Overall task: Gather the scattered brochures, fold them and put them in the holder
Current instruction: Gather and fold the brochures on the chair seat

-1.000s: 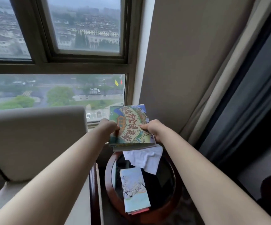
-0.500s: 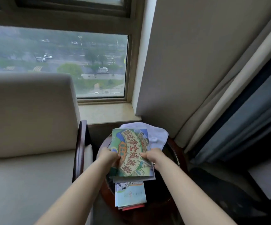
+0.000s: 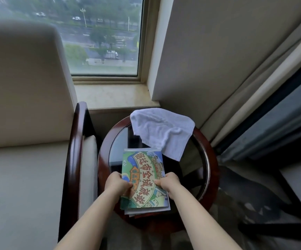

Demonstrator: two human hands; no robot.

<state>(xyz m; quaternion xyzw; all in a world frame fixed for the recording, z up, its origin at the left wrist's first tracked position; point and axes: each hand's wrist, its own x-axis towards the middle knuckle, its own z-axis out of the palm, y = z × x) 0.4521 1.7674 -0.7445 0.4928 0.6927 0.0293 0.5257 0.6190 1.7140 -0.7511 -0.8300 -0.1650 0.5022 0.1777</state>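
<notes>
Left hand [image 3: 118, 184]: clasps the left edge of the stack, thumb on the cover, other fingers hidden beneath.
Right hand [image 3: 169, 183]: clasps the right edge of the same stack, thumb on top, other fingers tucked under.
Stack of colourful paper brochures [image 3: 142, 179]: held flat between both hands over the near half of the table; top cover green and orange with large red characters; paler sheet edges and a reddish one peek out at the near end; contact with the glass cannot be told.
Round side table with dark wood rim and glass top [image 3: 103, 159]: directly below the stack.
White terry towel [image 3: 162, 130]: draped over the far rim, near corner just beside the stack's far right corner.
Cream upholstered armchair [image 3: 20, 105]: left of the table, dark wooden armrest [image 3: 74, 150] just beside the rim.
Pale stone window ledge [image 3: 110, 94]: beyond the table.
Beige and grey-blue curtains [image 3: 254, 87]: hang at the right.
</notes>
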